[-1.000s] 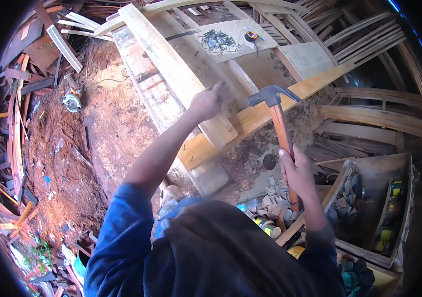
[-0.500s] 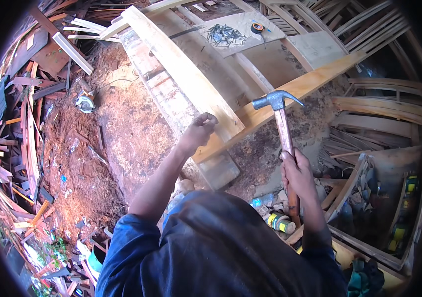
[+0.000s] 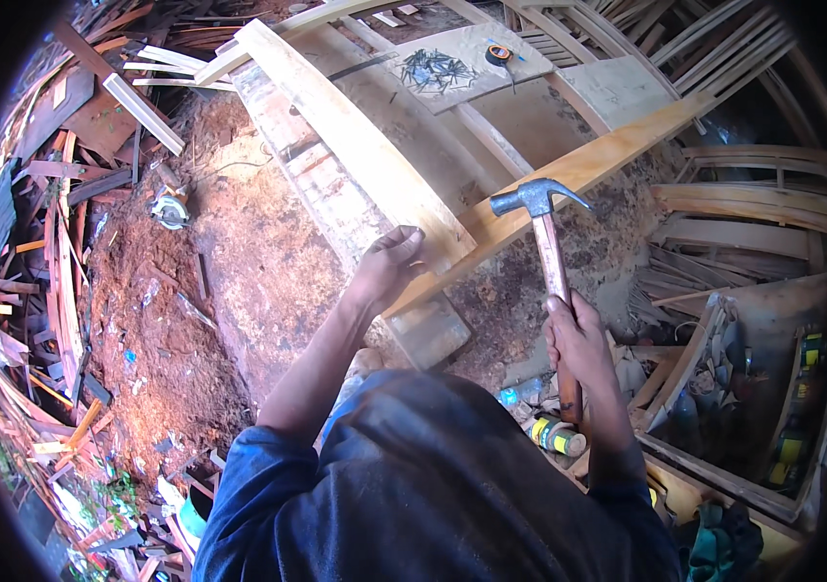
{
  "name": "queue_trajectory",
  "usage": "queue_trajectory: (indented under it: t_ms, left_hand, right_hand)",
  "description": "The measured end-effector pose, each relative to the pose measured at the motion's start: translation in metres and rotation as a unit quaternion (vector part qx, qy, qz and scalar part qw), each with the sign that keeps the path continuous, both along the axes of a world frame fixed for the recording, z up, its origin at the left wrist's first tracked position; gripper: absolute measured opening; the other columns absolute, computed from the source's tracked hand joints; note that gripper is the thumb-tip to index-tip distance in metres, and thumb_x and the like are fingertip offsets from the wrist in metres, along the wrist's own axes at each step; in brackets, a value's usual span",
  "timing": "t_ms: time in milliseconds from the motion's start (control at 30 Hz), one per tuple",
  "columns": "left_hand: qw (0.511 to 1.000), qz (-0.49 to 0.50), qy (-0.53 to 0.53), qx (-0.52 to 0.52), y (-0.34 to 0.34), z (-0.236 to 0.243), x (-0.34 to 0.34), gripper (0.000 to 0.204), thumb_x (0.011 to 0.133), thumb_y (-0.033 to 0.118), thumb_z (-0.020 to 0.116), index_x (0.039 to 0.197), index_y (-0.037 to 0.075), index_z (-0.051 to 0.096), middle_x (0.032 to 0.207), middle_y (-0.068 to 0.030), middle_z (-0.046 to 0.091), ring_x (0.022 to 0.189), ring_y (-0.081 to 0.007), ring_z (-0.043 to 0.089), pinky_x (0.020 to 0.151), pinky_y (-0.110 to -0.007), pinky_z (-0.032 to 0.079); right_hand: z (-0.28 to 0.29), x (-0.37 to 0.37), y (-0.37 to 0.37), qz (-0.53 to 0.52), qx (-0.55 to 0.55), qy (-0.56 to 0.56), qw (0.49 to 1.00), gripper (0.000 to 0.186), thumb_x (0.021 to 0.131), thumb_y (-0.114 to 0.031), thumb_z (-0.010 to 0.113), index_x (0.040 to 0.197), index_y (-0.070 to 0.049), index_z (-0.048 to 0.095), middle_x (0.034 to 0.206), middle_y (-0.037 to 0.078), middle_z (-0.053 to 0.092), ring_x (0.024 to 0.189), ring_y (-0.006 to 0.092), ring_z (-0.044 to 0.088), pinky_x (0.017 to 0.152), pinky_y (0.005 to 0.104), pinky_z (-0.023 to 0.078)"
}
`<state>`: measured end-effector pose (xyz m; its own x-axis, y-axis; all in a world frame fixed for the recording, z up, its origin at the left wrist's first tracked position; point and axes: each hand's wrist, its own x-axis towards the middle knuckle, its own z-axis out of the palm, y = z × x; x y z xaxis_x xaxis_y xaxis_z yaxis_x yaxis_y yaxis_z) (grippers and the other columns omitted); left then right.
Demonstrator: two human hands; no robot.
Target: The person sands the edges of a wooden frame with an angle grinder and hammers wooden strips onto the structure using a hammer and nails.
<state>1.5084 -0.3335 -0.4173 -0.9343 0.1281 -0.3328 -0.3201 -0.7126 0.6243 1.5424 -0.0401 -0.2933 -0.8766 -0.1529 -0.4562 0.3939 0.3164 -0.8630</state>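
Observation:
My right hand (image 3: 578, 339) is wrapped round the wooden handle of a claw hammer (image 3: 549, 247), held upright with its steel head at the far end. My left hand (image 3: 386, 270) is at the near end of a pale plank (image 3: 350, 131), thumb and fingers pressed together. Whatever the fingertips may hold is too small to make out. That plank end lies over a second plank (image 3: 593, 167), which runs off to the far right. Beneath the joint is a wooden block (image 3: 430, 333).
Dark nails (image 3: 436, 70) and a tape measure (image 3: 499, 55) lie on a board across the frame. A circular saw (image 3: 171, 208) sits on the dirt at left, near scrap wood (image 3: 63, 262). At right stand a wooden box (image 3: 714, 478) and curved timber pieces (image 3: 753, 206). A yellow-labelled can (image 3: 557, 436) lies near my right forearm.
My left hand has opened out slightly from a tighter curl and shifted a little down at the plank's end. The hammer has moved slightly left, still in my right hand.

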Motion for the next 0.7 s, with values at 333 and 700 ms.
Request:
queue_trajectory:
  t_ms: [333,700]
  left_hand:
    - [0.921,0.054,0.066,-0.381,0.013,-0.010,-0.014,0.013,0.095,0.019,0.067,0.094,0.006,0.067,0.070,0.0015,0.060,0.057,-0.0091,0.051,0.053,-0.031,0.043]
    - [0.652,-0.181,0.194,-0.710,-0.025,-0.006,0.003,0.013,0.082,0.011,0.072,0.089,0.000,0.068,0.081,-0.0183,0.069,0.077,-0.0312,0.069,0.072,-0.040,0.054]
  right_hand:
    - [-0.005,0.006,-0.004,0.021,-0.015,-0.005,1.000,0.021,0.105,-0.025,0.053,0.099,-0.005,0.051,0.062,-0.001,0.050,0.045,0.0070,0.047,0.042,0.0250,0.039]
    - [-0.006,0.010,0.002,0.023,-0.002,-0.019,1.000,0.019,0.104,-0.024,0.053,0.102,-0.004,0.053,0.063,-0.001,0.050,0.047,0.0076,0.048,0.043,0.0256,0.040]
